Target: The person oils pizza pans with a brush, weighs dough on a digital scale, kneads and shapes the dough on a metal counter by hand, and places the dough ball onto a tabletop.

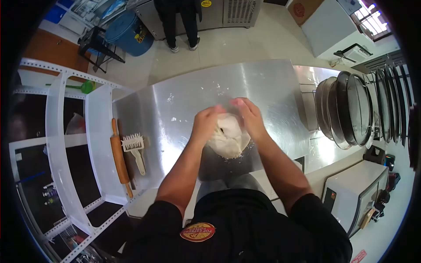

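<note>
A pale, lumpy mass of dough [229,139] rests on the steel table [272,92] in front of my body, with a small dark hollow near its middle. My left hand [208,122] is at the dough's upper left edge, its fingers curled inward over it. On the upper right side, my right hand [249,113] has its fingers bent in at the dough's far edge. Both sets of fingertips are blurred, and part of the far edge is hidden. Floury crumbs lie around the dough's near side.
A rolling pin [118,153] and a spiked dough docker [133,147] lie at the table's left, beside white shelving [98,131]. Round pans and screens [344,109] stand in racks at right. A person [177,22] stands beyond the table near a blue bin [127,35].
</note>
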{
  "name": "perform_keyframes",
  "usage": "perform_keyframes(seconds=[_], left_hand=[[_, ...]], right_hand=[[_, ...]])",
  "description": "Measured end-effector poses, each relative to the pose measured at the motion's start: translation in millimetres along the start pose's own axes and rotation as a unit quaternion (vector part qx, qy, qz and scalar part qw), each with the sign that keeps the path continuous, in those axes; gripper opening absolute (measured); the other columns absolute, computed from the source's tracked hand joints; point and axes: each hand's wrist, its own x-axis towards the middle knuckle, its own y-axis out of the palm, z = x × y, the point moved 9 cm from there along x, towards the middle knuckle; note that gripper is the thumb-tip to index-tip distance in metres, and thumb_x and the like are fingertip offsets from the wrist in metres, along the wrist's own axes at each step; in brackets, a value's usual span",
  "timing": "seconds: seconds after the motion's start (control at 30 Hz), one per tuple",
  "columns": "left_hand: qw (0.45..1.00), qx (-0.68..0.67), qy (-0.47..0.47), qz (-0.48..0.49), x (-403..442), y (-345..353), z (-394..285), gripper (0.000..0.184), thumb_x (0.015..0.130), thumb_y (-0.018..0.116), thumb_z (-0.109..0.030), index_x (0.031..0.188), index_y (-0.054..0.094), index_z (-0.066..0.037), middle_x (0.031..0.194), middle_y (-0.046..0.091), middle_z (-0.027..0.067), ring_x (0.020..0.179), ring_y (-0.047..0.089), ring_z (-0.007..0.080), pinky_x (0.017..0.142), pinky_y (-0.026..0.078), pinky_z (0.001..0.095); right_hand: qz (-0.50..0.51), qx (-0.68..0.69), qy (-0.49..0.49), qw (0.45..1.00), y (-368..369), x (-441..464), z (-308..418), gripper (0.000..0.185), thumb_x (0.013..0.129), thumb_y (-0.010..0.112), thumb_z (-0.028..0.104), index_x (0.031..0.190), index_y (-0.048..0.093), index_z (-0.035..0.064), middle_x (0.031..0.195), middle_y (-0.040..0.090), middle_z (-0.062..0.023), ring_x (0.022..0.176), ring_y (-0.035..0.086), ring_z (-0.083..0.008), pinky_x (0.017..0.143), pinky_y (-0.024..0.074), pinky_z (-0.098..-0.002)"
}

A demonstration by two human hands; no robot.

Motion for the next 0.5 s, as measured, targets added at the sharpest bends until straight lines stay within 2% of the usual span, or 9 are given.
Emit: perform_keyframes(seconds=[0.07, 0.1, 0.17, 0.2, 0.23, 0.3, 0.33, 0.4, 0.5], left_hand=[[0.96, 0.208, -0.129, 0.135, -14, 23, 6, 0.039, 0.106, 0.064, -0.028, 0.13, 0.066, 0.003, 0.122, 0.07, 0.0119, 0.113, 0.064, 0.0199, 0.094, 0.05, 0.0341], [0.96, 0.205, -0.134, 0.133, -32, 29, -6, 0.039, 0.106, 0.064, -0.028, 0.13, 0.066, 0.003, 0.122, 0.07, 0.0119, 0.113, 0.064, 0.0199, 0.094, 0.05, 0.0341], [0.923, 0.376, -0.059, 0.056, -67, 38, -35, 0.025, 0.103, 0.066, -0.022, 0.117, 0.069, -0.001, 0.115, 0.072, 0.0121, 0.108, 0.067, 0.0233, 0.09, 0.05, 0.0393], [0.924, 0.373, -0.065, 0.053, -70, 39, -17, 0.025, 0.103, 0.066, -0.022, 0.117, 0.069, -0.001, 0.115, 0.072, 0.0121, 0.108, 0.067, 0.0233, 0.09, 0.05, 0.0393], [0.904, 0.417, 0.09, -0.014, -71, 36, -16, 0.022, 0.101, 0.067, -0.02, 0.115, 0.069, -0.003, 0.114, 0.071, 0.0123, 0.108, 0.066, 0.0272, 0.092, 0.048, 0.0419], [0.782, 0.467, 0.39, -0.135, -96, 35, -18, 0.016, 0.097, 0.068, -0.016, 0.11, 0.07, -0.007, 0.113, 0.07, 0.0126, 0.106, 0.064, 0.035, 0.095, 0.046, 0.047], [0.782, 0.469, 0.388, -0.132, -78, 30, -15, 0.016, 0.097, 0.068, -0.016, 0.11, 0.07, -0.007, 0.113, 0.07, 0.0126, 0.106, 0.064, 0.035, 0.095, 0.046, 0.047], [0.751, 0.484, 0.425, -0.146, -29, 23, -22, 0.012, 0.097, 0.065, -0.014, 0.108, 0.069, -0.01, 0.114, 0.07, 0.0087, 0.108, 0.064, 0.0328, 0.098, 0.044, 0.0523], [0.736, 0.506, 0.407, -0.193, 25, 25, -39, 0.012, 0.099, 0.065, -0.015, 0.109, 0.069, -0.012, 0.115, 0.072, 0.0077, 0.11, 0.065, 0.0316, 0.099, 0.044, 0.0493]], right_hand=[[-0.157, 0.02, 0.138, 0.978, -9, -16, -37, 0.031, 0.108, 0.059, 0.025, 0.098, 0.072, -0.0016, 0.099, 0.07, -0.0148, 0.093, 0.066, -0.0227, 0.084, 0.0504, -0.0329], [-0.155, 0.02, 0.144, 0.977, 0, -36, -38, 0.031, 0.108, 0.059, 0.025, 0.098, 0.072, -0.0016, 0.099, 0.07, -0.0148, 0.093, 0.066, -0.0227, 0.084, 0.0504, -0.0329], [-0.214, -0.147, 0.081, 0.962, 3, -81, -19, 0.022, 0.104, 0.061, 0.018, 0.095, 0.069, 0.001, 0.096, 0.068, -0.0134, 0.092, 0.065, -0.0261, 0.089, 0.0497, -0.0376], [-0.209, -0.148, 0.087, 0.963, 4, -80, -28, 0.022, 0.104, 0.061, 0.018, 0.095, 0.069, 0.001, 0.096, 0.068, -0.0134, 0.092, 0.065, -0.0261, 0.089, 0.0497, -0.0376], [-0.222, -0.227, -0.013, 0.948, 8, -82, -22, 0.017, 0.101, 0.061, 0.016, 0.094, 0.068, 0.0024, 0.096, 0.068, -0.013, 0.092, 0.065, -0.0278, 0.091, 0.049, -0.0401], [-0.239, -0.372, -0.211, 0.872, 32, -90, -10, 0.008, 0.096, 0.063, 0.011, 0.093, 0.066, 0.0053, 0.095, 0.066, -0.0123, 0.092, 0.064, -0.0312, 0.094, 0.0475, -0.045], [-0.24, -0.371, -0.208, 0.873, 33, -73, -17, 0.008, 0.096, 0.063, 0.011, 0.093, 0.066, 0.0053, 0.095, 0.066, -0.0123, 0.092, 0.064, -0.0312, 0.094, 0.0475, -0.045], [-0.222, -0.472, -0.279, 0.806, 40, -23, -14, 0.008, 0.09, 0.066, 0.006, 0.098, 0.064, 0.0046, 0.098, 0.066, -0.0161, 0.094, 0.063, -0.0376, 0.093, 0.0468, -0.0493], [-0.24, -0.474, -0.28, 0.8, 27, 34, -12, 0.017, 0.088, 0.066, 0.006, 0.105, 0.063, 0.0043, 0.107, 0.067, -0.0157, 0.103, 0.062, -0.0366, 0.098, 0.0454, -0.0507]])
